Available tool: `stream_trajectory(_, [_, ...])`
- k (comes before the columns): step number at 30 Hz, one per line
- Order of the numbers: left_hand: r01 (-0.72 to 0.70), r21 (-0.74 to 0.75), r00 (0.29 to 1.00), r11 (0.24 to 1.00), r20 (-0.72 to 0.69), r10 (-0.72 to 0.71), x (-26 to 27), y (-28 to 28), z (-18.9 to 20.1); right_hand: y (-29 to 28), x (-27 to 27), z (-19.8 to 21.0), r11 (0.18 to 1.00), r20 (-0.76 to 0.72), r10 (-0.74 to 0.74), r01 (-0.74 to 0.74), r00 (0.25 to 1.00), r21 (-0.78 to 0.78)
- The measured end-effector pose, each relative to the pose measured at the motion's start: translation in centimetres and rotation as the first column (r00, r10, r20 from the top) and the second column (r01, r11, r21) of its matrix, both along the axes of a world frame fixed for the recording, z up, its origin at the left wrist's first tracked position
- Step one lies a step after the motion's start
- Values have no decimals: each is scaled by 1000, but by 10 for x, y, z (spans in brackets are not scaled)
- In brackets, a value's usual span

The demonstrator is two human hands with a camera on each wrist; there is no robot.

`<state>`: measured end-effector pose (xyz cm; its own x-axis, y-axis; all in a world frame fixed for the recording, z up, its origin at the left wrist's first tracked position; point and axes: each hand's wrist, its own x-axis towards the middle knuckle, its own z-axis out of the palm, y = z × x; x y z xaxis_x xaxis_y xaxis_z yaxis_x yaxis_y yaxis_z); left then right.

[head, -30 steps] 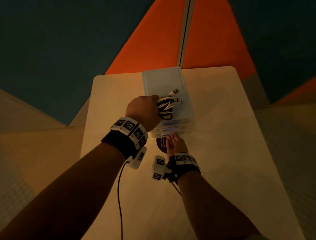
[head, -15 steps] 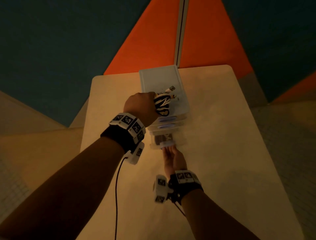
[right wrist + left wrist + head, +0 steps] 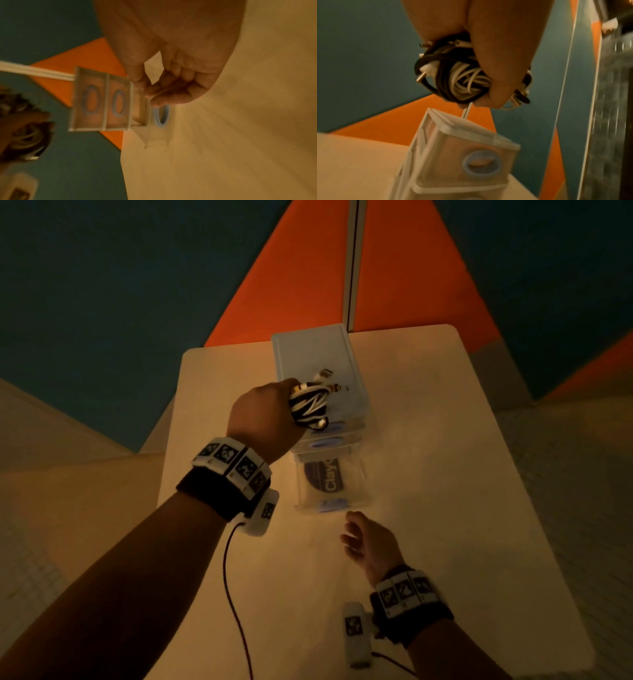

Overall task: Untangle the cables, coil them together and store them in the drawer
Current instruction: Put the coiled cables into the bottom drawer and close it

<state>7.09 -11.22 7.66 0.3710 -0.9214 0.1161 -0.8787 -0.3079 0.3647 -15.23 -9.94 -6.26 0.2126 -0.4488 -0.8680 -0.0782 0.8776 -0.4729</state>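
Dim amber light over a beige table (image 3: pixel 445 508), teal and orange panels behind. Left hand (image 3: pixel 263 419), centre frame, fist wrapped round the coiled cables (image 3: pixel 310 405), black and white strands bundled, plugs sticking out, held above the top of the drawer unit (image 3: pixel 315 354), likely staged for the drop. Right hand (image 3: pixel 370 542), lower centre, holds nothing, fingers loosely curled, just short of the bottom drawer (image 3: pixel 330 487), which sits pulled out toward the viewer. A purple-labelled round item (image 3: pixel 323 477) already lies inside, so space looks tight. Upper two drawers look closed.
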Motion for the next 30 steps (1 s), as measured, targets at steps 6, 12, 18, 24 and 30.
stream_trajectory(6, [312, 519, 947, 796, -232, -221, -25, 24, -32, -48, -18, 79, 404, -164, 365, -314, 917, -859])
stream_trajectory(12, [429, 572, 866, 699, -480, -139, -39, 16, -56, -79, 15, 92, -41, -474, 755, -688, 454, -725])
stream_trajectory(18, [409, 577, 848, 707, -527, -61, -32, 9, -74, -90, 19, 75, -153, -496, 804, -693, 328, -705])
stream_trajectory(24, [352, 601, 881, 717, -471, -37, -29, -7, -97, -108, 19, 46, -98, -479, 785, -684, 393, -723])
stream_trajectory(30, [254, 507, 918, 824, -394, -41, -29, -18, -117, -122, 21, 22, 68, -440, 743, -711, 504, -699])
